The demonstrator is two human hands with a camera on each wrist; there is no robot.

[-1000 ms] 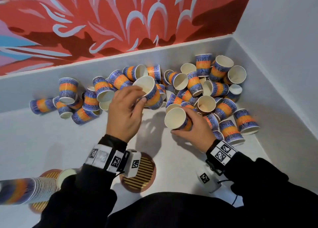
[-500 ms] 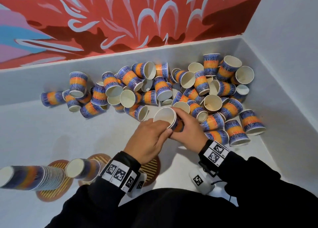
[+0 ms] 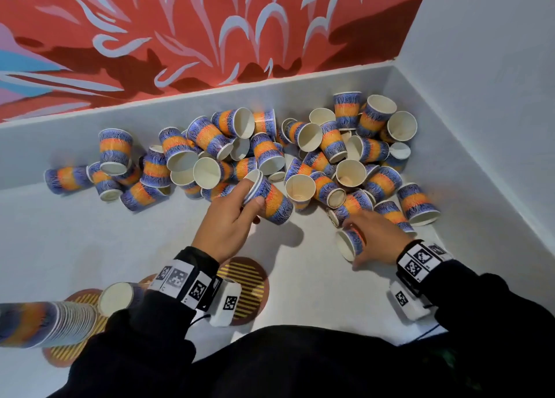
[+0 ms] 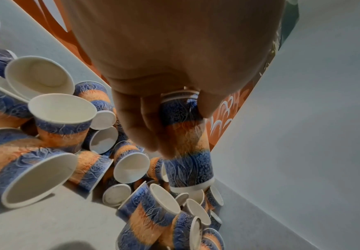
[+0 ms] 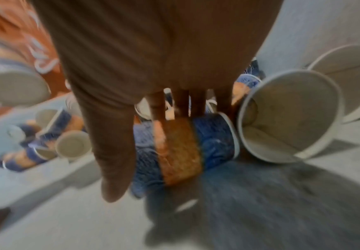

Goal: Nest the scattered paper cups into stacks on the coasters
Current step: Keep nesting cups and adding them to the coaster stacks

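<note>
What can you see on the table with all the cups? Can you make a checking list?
Surface: pale grey tabletop in a walled corner.
Job's things: loose pile of paper cups lying mostly on their sides; tall nested stack on a striped coaster; a single cup on a second coaster; a third coaster with no cup visible on it.
Clutter: nothing seen.
Hands: left hand holds a small nested stack; right hand touches a cup on its side, grip unclear.
Cables: thin black cable by the right wrist camera.
Surroundings: red painted mural, plain grey wall.
</note>
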